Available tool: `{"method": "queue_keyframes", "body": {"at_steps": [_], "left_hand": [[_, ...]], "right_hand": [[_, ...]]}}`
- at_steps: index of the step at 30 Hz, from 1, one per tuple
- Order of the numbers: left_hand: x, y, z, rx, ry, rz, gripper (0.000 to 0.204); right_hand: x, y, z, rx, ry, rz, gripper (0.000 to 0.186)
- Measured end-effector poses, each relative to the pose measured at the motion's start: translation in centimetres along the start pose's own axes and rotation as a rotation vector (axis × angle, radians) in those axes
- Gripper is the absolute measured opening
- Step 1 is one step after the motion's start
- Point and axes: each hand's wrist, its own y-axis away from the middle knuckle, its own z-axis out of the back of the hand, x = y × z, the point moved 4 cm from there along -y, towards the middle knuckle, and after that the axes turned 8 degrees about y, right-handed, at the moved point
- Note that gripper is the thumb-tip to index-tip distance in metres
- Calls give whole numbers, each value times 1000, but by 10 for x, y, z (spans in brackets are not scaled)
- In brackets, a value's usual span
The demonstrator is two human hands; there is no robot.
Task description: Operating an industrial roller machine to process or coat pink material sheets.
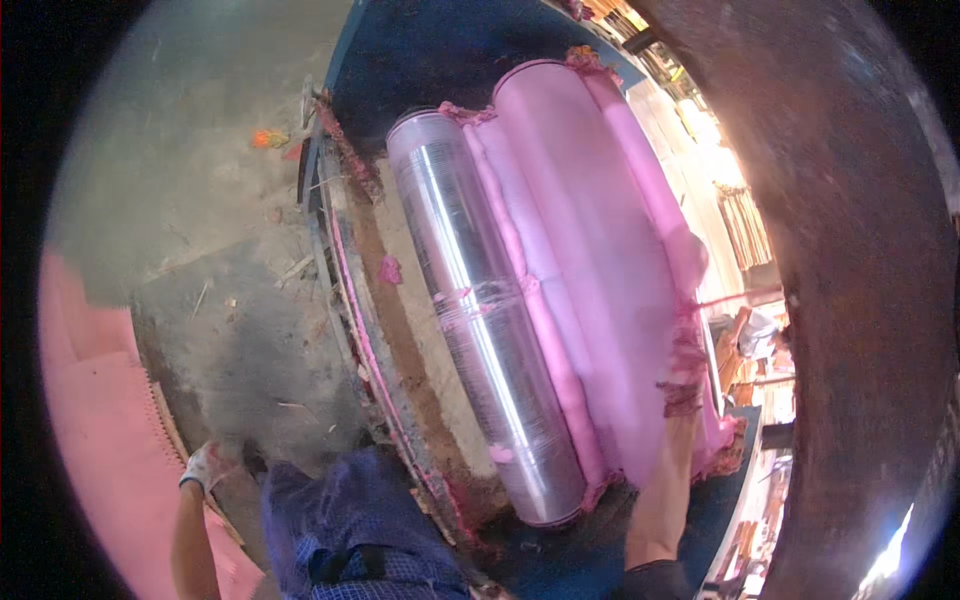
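Forearms are entering from the lower edge, one on each side of the steel roller (480,320), which is serving as the landmark. Left of the roller and well apart from it, the left hand (205,466), in a stained white glove, is hanging over the concrete floor (200,200) with fingers curled loosely; nothing is showing in its grasp. Beside that hand, a pink sheet stack (95,420) is lying on the floor. Right of the roller, the right hand (684,372) is reaching up onto the pink material (590,260) and is pressing against its ragged right edge; whether the fingers are closing on it cannot be told. The pink material is lying against the roller's right flank along its whole length. Beyond the roller, a blue machine frame (420,50) is standing.
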Motion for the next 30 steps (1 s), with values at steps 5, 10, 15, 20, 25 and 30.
{"method": "queue_keyframes", "body": {"at_steps": [5,10,15,20,25,30], "left_hand": [[24,-19,55,-83,-670,-397,76],[-22,41,85,-33,-446,-32,84],[65,86,160,-42,-585,33,83],[174,114,276,-174,-325,115,76],[253,58,303,66,-686,224,71],[208,33,271,108,-658,307,66]], "right_hand": [[-156,103,-116,134,-447,-602,41],[-149,165,-187,-221,1161,-741,34],[-70,214,-161,-380,2226,-790,38],[-254,321,-86,-523,2390,-699,32],[-483,408,-80,-392,2369,-858,36],[-324,435,-195,-821,1020,-1061,37]]}}
